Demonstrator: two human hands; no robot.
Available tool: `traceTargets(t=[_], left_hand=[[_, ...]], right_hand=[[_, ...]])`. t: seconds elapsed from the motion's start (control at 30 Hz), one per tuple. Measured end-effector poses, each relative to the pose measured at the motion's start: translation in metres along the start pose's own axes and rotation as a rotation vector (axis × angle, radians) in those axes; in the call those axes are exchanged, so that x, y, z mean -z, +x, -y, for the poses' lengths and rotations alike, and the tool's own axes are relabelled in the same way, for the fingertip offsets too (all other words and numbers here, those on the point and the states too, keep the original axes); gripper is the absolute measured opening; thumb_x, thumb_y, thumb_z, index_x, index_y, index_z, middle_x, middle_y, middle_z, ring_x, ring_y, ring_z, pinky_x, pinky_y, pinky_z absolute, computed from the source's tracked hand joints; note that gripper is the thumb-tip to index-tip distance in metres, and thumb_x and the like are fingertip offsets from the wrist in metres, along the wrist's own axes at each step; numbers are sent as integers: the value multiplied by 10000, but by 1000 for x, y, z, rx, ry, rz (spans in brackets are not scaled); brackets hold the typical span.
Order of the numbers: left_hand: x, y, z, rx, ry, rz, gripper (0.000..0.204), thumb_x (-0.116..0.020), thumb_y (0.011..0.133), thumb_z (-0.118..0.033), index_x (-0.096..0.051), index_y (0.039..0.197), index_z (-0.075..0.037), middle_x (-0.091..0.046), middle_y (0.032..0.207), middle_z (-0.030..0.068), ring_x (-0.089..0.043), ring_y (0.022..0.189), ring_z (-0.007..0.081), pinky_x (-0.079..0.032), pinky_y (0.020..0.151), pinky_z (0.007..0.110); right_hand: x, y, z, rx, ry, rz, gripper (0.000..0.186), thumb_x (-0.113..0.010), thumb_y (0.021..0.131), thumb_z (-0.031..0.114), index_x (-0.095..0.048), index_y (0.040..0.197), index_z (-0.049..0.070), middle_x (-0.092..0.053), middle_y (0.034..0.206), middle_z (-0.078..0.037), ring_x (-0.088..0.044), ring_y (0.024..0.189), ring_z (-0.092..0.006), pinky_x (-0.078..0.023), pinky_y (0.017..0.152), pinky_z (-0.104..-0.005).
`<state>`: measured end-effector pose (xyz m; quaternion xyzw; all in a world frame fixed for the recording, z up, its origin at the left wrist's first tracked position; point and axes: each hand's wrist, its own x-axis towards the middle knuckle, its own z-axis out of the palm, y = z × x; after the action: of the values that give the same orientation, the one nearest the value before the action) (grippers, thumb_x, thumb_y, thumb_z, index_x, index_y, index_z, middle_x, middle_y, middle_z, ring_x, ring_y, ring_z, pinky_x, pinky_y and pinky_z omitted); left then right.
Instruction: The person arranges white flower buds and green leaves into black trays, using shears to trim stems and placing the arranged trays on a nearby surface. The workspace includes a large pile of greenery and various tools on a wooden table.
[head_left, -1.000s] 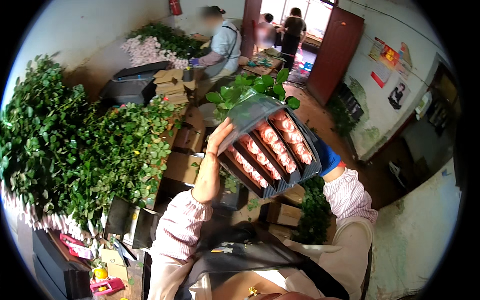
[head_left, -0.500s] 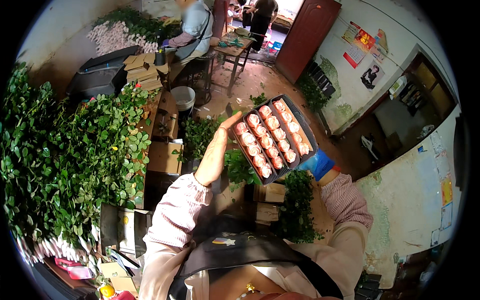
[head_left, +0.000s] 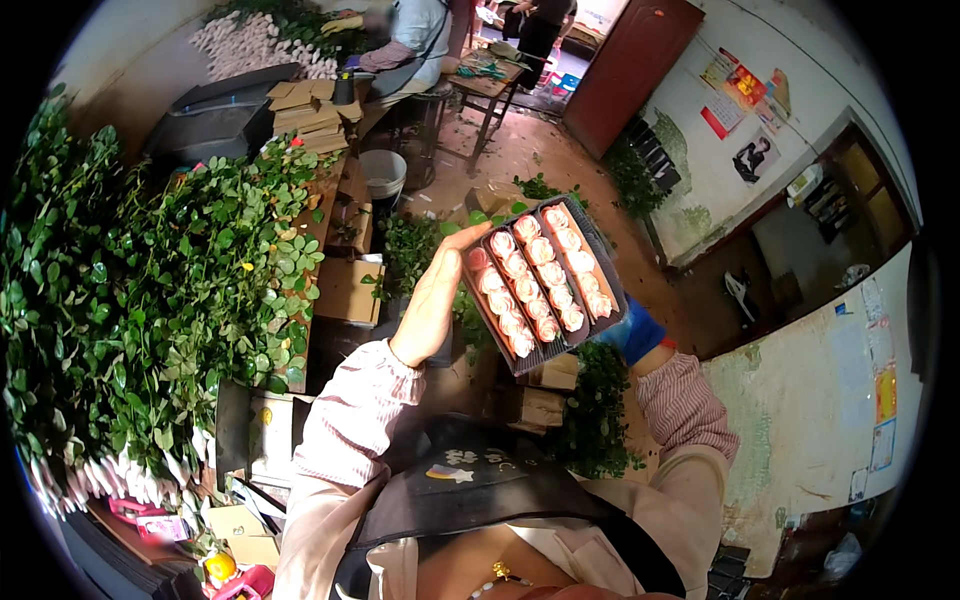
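Note:
I hold up a dark grey corrugated box (head_left: 541, 280) of pink roses, whose heads lie in several rows split by dark dividers. My bare left hand (head_left: 438, 285) grips its left side, fingers along the edge. My right hand (head_left: 647, 335), in a blue glove, holds its lower right corner, fingers partly hidden by the box. Green leaves poke out around the box's upper edge. On my left a large heap of leafy rose stems (head_left: 150, 290) with white wrapped ends lies on a wooden bench.
A co-worker (head_left: 415, 50) sits at the back beside pale pink roses (head_left: 265, 50), near stacked cardboard (head_left: 305, 110). A white bucket (head_left: 383, 173) and small table (head_left: 488, 85) stand beyond the box. Someone stands in the doorway (head_left: 545, 25). Leafy stems (head_left: 590, 420) lie below on my right.
The box has moved lower and tilted back, so the rose heads now face up toward me. Both hands still hold it. More of the floor shows beyond it.

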<state>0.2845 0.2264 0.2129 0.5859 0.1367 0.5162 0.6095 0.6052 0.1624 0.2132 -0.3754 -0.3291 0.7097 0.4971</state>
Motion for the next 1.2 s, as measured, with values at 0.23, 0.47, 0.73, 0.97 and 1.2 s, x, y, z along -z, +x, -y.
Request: traceTargets(t=[0.23, 0.47, 0.73, 0.97, 1.2], left_hand=[[15, -8, 2, 19, -20, -5, 717, -263, 1127, -563, -395, 1557, -5, -483, 1544, 112, -477, 1402, 208, -360, 1188, 390], [6, -10, -1, -10, 94, -77, 635, -427, 1112, -439, -364, 1574, -7, -469, 1552, 150, -473, 1414, 243, -339, 1203, 393], [-35, -31, -22, -300, 877, -230, 499, -876, 760, -209, -631, 1173, -71, -325, 1518, 331, -298, 1457, 513, -339, 1154, 589], [-33, -34, -32, -237, 1088, -274, 467, -834, 746, -194, -647, 1157, -75, -335, 1474, 379, -356, 1400, 543, -414, 1095, 582], [-30, -33, -28, -217, 1092, -335, 378, -823, 756, -168, -668, 1075, -37, -346, 1492, 338, -400, 1366, 524, -402, 1114, 563]], right_hand=[[-10, 16, -6, 8, -24, 128, 466, -399, 1140, 277, -483, 1534, 43, -506, 1560, -180, -565, 1358, -328, -459, 1166, -536], [-4, 24, -8, -63, 198, 355, 452, -405, 1137, 247, -485, 1534, 47, -508, 1563, -171, -570, 1354, -324, -466, 1157, -532], [-3, 25, -26, -65, 75, 117, 454, -450, 1111, 150, -461, 1528, -29, -546, 1516, -201, -607, 1318, -300, -517, 1117, -455], [-25, 13, -26, -50, 56, -17, 433, -521, 1074, 92, -500, 1482, -54, -612, 1447, -178, -664, 1230, -249, -566, 1050, -404], [-28, 5, -17, 226, -764, -3, 382, -697, 967, 106, -658, 1315, -45, -737, 1248, -133, -719, 1074, -189, -580, 934, -345]])
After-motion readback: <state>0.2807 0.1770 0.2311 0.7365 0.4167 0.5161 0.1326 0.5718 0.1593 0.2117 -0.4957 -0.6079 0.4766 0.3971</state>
